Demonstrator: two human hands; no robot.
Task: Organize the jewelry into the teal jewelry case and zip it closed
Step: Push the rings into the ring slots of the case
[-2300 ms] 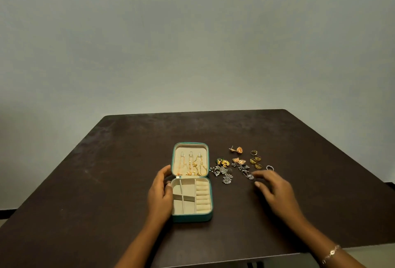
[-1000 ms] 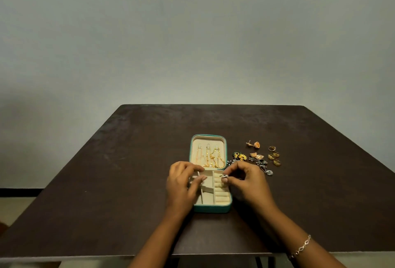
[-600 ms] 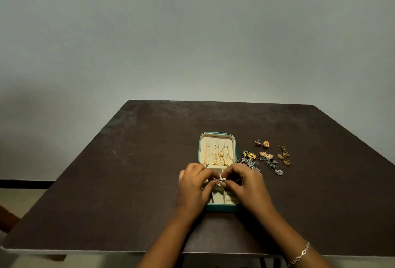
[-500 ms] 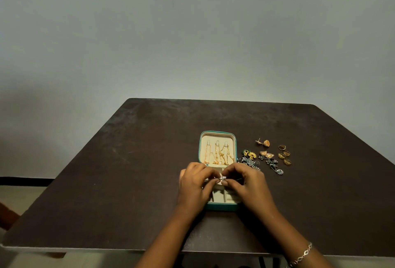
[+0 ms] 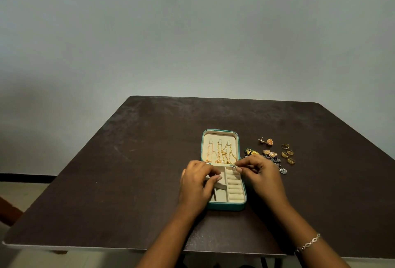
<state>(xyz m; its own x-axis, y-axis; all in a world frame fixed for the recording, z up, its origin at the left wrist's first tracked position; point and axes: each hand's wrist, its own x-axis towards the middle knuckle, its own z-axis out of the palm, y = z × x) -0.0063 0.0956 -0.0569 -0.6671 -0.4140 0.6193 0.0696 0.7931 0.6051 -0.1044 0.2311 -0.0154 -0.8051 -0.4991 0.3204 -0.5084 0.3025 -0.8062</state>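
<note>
Tray, left side: open teal zip jewelry case [image 5: 226,206] compartments hidden under left hand [image 5: 197,184].
Ring detail: small silver ring [image 5: 234,167] in right hand [image 5: 260,176] pinch, too small to resolve.
Loose pile: dark silver jewelry cluster [image 5: 277,160] partly behind right hand.

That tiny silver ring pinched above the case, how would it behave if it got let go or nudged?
Probably light and stiff: the right hand holds the silver ring in a light pinch. As a round band, it would likely roll on the smooth table if dropped. Pushed between the teal jewelry case's padded ring rolls, it should stay put.
</note>
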